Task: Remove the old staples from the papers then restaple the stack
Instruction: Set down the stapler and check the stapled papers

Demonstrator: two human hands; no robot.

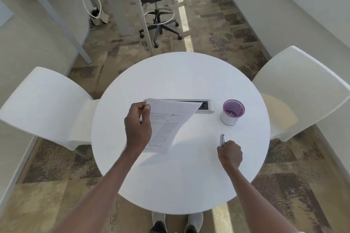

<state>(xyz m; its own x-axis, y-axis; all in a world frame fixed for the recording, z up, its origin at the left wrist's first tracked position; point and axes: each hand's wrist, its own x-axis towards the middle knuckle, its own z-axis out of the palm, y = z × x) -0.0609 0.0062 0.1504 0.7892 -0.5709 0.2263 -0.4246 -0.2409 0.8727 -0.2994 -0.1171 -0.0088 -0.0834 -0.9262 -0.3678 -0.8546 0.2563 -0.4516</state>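
Two hands busy: left hand (137, 130) pinches the papers (166, 125) by their far corner, hanging lengthwise toward the tabletop (180, 185)'s near edge, right hand (230, 154) grips a small metal tool (222, 140) pointing away.

Papers (166, 126): white printed sheets with lines of dark text, lifted off the round table by their upper left corner, the lower edge curling and hanging free above the tabletop. Metal tool (222, 140): small, silver, slender, standing roughly upright to the right of the papers, well apart from them; stapler or staple remover cannot be told.

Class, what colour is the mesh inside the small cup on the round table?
Purple mesh, best seen in the head view.
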